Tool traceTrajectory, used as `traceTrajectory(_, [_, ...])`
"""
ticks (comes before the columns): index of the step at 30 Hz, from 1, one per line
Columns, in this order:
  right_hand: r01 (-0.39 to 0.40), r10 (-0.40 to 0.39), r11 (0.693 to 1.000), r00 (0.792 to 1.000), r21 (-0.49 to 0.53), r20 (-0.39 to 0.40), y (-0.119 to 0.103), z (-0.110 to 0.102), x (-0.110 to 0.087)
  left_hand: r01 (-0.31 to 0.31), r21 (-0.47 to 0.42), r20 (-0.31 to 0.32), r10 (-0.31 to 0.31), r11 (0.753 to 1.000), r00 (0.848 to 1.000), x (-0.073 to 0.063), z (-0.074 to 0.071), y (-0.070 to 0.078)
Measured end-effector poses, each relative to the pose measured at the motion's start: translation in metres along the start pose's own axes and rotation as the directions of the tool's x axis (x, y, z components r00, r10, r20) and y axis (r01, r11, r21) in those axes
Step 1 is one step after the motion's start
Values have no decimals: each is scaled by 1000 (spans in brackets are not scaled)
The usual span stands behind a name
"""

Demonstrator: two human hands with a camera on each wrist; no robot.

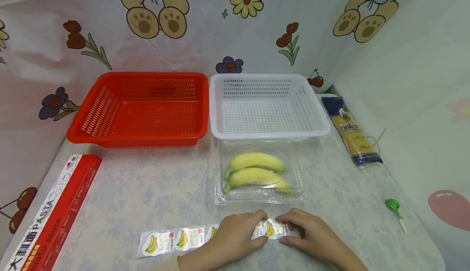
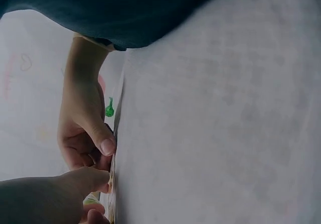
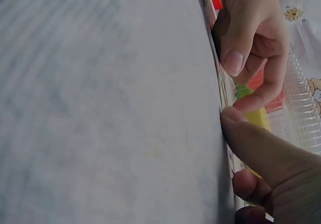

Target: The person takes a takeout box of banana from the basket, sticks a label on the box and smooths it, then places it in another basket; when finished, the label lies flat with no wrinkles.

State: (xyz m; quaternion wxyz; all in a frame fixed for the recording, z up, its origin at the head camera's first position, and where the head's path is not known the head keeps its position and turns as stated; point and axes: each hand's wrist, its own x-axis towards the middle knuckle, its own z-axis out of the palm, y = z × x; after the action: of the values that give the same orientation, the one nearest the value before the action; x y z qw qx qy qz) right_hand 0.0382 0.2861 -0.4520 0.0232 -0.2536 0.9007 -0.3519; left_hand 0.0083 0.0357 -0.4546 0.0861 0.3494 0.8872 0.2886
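Observation:
A strip of banana stickers [image 1: 158,243] lies along the table's near side, each label printed with yellow bananas. My left hand [image 1: 235,234] covers part of its middle, thumb and forefinger at the strip's opposite edges. At its right end, my right hand [image 1: 312,235] pinches the strip between thumb and fingers. One sticker shows in the gap between the two hands. Just beyond them stands a clear plastic box [image 1: 220,189], lid closed, with two bananas [image 1: 257,176] inside. In the right wrist view, both thumbs are at the strip's edge, close over the tabletop.
At the back, a red basket [image 1: 154,142] and a white basket [image 1: 271,135] stand side by side. A red-and-white pasta box [image 1: 58,209] lies along the left edge. To the right are a yellow-and-blue pasta packet [image 1: 350,132] and a green lollipop [image 1: 393,206].

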Motion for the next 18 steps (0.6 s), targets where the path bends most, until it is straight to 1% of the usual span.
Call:
traceTrajectory(8, [-16,13,999,998,-49,-54,-1,5,2,-11,40,-29,12,999,1000,1,3,0])
traceTrajectory(14, [-51,46,996,997,-72,-63,-2,6,5,-15,22,-31,16,1000,999,1,2,0])
traceTrajectory(18, [-72,66,993,996,-89,-65,-3,7,6,-2,8,-31,2,1000,1000,2,2,-1])
